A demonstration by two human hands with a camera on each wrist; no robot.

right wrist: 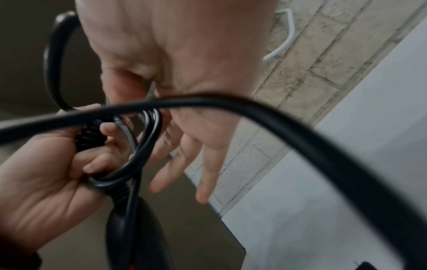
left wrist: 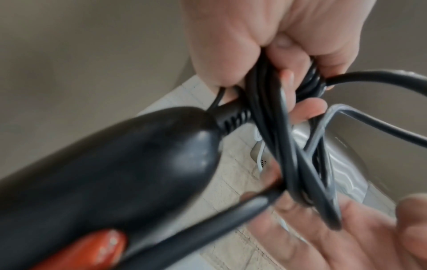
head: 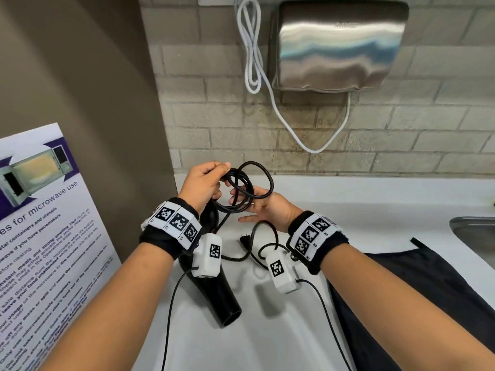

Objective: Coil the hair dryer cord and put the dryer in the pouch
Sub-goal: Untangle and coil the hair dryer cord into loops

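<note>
Head view, dryer (head: 218, 293) nozzle nearward — cord (head: 271, 183) looped

hair dryer (head: 222, 298): glossy plastic | pouch (head: 401, 290): cloth | wall unit (head: 337, 46): shiny metal

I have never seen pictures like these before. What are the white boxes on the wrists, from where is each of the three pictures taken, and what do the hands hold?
There is no machine: a person works with bare hands. The wide picture comes from a camera on the head, looking down. The two close, blurred pictures come from the white boxes at the wrists, which are cameras looking along each hand. The left hand grips several loops of the black cord. The right hand is open, and the loops lie across its fingers. The dryer is below the left wrist. On the white counter lie the plug at the loose cord end and, to the right, a dark pouch.
</note>
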